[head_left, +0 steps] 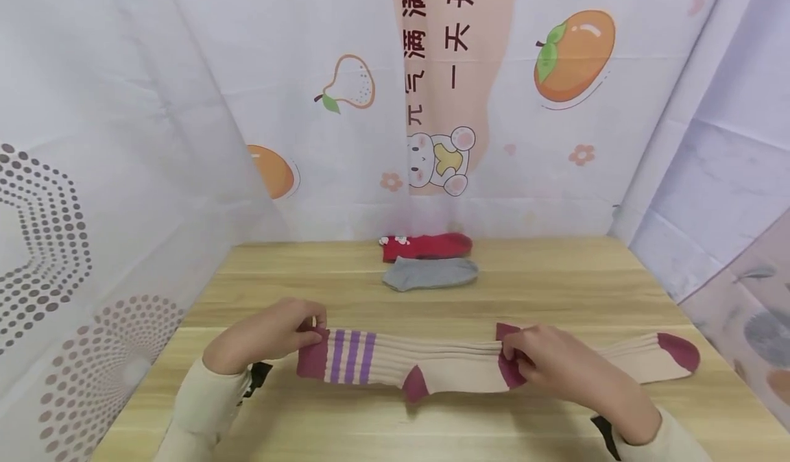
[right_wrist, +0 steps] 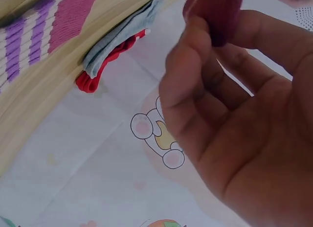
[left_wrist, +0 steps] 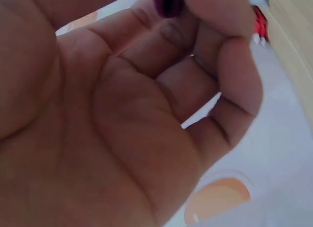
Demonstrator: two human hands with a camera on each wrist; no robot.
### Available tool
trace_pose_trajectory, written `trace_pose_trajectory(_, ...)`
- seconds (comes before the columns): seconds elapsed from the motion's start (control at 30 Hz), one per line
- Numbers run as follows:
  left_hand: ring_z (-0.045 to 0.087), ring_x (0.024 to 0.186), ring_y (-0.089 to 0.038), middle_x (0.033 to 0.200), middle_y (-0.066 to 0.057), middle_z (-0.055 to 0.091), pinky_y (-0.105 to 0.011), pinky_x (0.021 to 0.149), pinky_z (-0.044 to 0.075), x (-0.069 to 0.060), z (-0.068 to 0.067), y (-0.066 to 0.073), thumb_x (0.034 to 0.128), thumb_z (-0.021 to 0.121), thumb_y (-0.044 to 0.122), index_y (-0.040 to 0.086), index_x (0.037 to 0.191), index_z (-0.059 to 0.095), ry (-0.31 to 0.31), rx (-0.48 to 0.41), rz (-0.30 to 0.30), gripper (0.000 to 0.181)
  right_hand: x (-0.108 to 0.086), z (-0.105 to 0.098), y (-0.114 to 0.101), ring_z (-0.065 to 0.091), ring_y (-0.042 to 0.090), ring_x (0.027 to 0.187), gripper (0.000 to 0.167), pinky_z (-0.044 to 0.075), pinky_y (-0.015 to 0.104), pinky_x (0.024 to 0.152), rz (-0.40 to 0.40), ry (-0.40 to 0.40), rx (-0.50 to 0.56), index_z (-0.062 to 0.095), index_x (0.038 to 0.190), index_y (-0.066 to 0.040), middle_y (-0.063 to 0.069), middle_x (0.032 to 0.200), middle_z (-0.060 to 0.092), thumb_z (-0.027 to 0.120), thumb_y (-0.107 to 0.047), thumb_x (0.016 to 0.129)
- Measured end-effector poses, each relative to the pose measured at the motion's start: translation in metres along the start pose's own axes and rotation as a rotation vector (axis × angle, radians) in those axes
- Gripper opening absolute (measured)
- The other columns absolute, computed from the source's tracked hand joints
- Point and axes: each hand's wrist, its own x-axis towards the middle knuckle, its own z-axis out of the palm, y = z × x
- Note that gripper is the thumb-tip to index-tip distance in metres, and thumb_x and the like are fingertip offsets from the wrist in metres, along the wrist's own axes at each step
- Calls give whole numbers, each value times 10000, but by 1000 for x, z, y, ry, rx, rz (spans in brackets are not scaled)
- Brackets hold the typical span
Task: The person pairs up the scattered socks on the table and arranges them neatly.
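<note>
A long cream ribbed sock (head_left: 459,373) stretches sideways between the hands in the head view, with purple stripes, a maroon cuff, heel and toe. The left hand (head_left: 280,326) pinches its cuff corner. At the other end, the right hand (head_left: 549,360) pinches the maroon toe between thumb and fingers. A matching second sock (head_left: 642,358) lies at the right, partly hidden behind the right hand and forearm; its striped cuff end (right_wrist: 44,34) appears in the right wrist view. Only a bit of maroon fabric (left_wrist: 167,3) shows at the fingertips in the left wrist view.
Toward the back of the wooden table (head_left: 296,270) lie a grey ankle sock (head_left: 432,273) and, just behind it, a red sock (head_left: 428,246). White printed curtains (head_left: 345,174) enclose the back and both sides.
</note>
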Motion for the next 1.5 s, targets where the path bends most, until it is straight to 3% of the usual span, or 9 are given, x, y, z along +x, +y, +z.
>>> trace_pose_trajectory(0.27, 455, 627, -45, 692, 96, 523, -234, 574, 436, 13, 22, 6, 888, 720, 61, 148, 722, 595, -86, 45, -1, 226, -4, 3, 6, 466, 10, 635, 273, 456, 220, 572, 34, -125, 22, 679, 802, -141, -111, 736, 604, 614, 118, 745)
trace_pose_trajectory(0.4, 469, 661, -69, 733, 86, 532, -249, 591, 441, 19, 37, 5, 879, 732, 64, 142, 734, 608, -128, 70, -47, 206, -4, 9, 10, 471, 33, 647, 287, 449, 250, 587, 57, -159, 2, 669, 781, -146, -108, 731, 592, 599, 128, 728)
trace_pose_trajectory(0.53, 489, 697, -82, 772, 77, 545, -258, 615, 453, 24, 50, 4, 868, 735, 53, 128, 763, 630, -154, 81, -96, 166, -2, 17, 11, 459, 63, 673, 309, 432, 261, 612, 132, -208, -9, 656, 764, -156, -113, 757, 575, 599, 146, 734)
trace_pose_trajectory(0.77, 539, 731, -85, 821, 60, 605, -262, 642, 493, 29, 63, 7, 846, 727, 13, 99, 831, 689, -166, 67, -141, 95, 1, 26, 11, 469, 116, 727, 338, 454, 274, 628, 221, -248, 12, 609, 751, -131, -60, 794, 547, 619, 204, 704)
trace_pose_trajectory(1.0, 555, 685, -110, 799, 40, 626, -290, 627, 516, 33, 73, 8, 831, 732, 19, 93, 838, 685, -207, 77, -251, 87, 2, 29, 8, 502, 130, 712, 252, 475, 295, 628, 273, -273, 33, 640, 803, -113, -46, 799, 568, 631, 136, 761)
trace_pose_trajectory(1.17, 529, 657, -142, 763, 22, 602, -314, 601, 482, 32, 71, 12, 821, 758, 63, 94, 829, 645, -197, 94, -331, 117, 0, 21, 8, 641, 196, 836, 257, 555, 391, 739, 222, -248, 22, 719, 889, -78, 6, 894, 689, 623, 122, 758)
trace_pose_trajectory(1.27, 510, 642, -160, 739, 2, 567, -327, 579, 449, 30, 67, 15, 846, 738, 86, 94, 845, 608, -165, 111, -366, 131, -2, 14, 10, 621, 143, 770, 252, 540, 339, 677, 146, -181, -21, 698, 833, -112, -34, 825, 665, 623, 115, 753)
trace_pose_trajectory(1.4, 482, 613, -156, 699, -4, 522, -324, 552, 416, 29, 63, 20, 919, 661, 110, 96, 869, 577, -101, 148, -319, 99, -3, 6, 11, 518, 52, 660, 277, 469, 269, 584, 88, -107, -46, 633, 770, -164, -105, 729, 584, 630, 110, 733)
trace_pose_trajectory(1.5, 488, 634, -135, 720, 13, 531, -315, 576, 437, 31, 62, 27, 934, 664, 146, 94, 913, 581, -48, 193, -201, 100, -5, 1, 11, 496, 30, 653, 265, 460, 266, 579, 100, -91, -46, 625, 793, -175, -118, 728, 585, 657, 82, 741)
